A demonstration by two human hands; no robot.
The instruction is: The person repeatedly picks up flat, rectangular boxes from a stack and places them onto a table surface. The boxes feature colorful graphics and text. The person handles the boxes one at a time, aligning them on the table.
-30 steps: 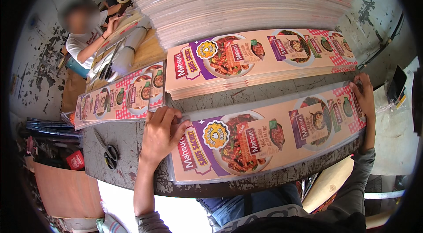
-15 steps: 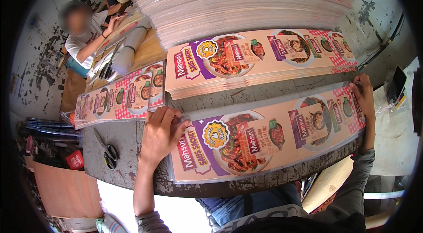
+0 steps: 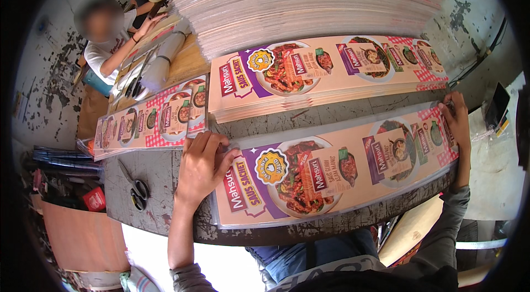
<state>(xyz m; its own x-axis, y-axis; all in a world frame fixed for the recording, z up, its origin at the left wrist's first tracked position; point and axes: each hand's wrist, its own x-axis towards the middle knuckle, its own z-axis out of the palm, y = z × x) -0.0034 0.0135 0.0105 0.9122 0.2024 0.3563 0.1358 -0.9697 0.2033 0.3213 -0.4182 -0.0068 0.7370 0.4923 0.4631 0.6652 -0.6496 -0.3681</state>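
Fingers (image 3: 211, 140) of my left hand (image 3: 200, 169) and right hand (image 3: 455, 119) pinch one printed strip (image 3: 342, 173) by two ends; one pair of scissors (image 3: 134, 185) lies leftward.

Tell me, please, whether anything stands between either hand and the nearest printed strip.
Nothing visible beyond clear plastic: the left hand meets the strip at its left end, the right hand at its right.

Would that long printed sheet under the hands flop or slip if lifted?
The sheet would likely flop somewhat, being long and thin. It is probably light, lying so flat. Its glossy, clear sleeve may make it slippery.
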